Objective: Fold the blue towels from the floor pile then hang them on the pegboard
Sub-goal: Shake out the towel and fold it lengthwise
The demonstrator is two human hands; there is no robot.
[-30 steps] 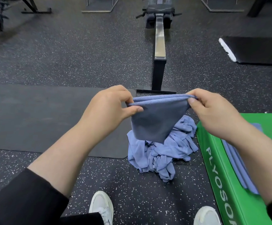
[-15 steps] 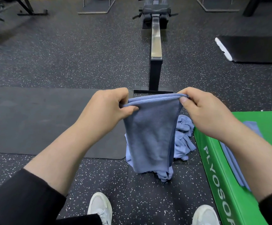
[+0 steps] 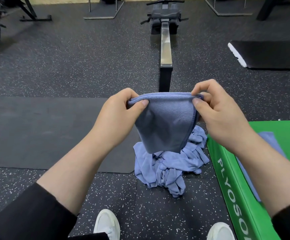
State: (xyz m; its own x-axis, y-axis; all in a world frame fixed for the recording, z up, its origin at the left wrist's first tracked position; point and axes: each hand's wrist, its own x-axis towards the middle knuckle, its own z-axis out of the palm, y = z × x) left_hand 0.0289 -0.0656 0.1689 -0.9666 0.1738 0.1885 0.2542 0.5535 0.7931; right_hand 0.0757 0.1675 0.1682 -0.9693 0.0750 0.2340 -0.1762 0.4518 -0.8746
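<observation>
Pinching the top edge of a folded blue towel (image 3: pixel 165 122) at both corners: left hand (image 3: pixel 118 113) with thumb pressed on the near face and fingers curled behind, right hand (image 3: pixel 216 111) with thumb and forefinger nipping the corner, other fingers loosely bent. Hanging in the air above the towel pile (image 3: pixel 168 168) on the floor (image 3: pixel 88 58). Beside the pile, a green box (image 3: pixel 241 187) carrying another folded towel (image 3: pixel 270 142).

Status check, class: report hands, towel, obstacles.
Left hand and right hand pinch folded towel top corners. Pile beneath. Nothing in the way.
</observation>
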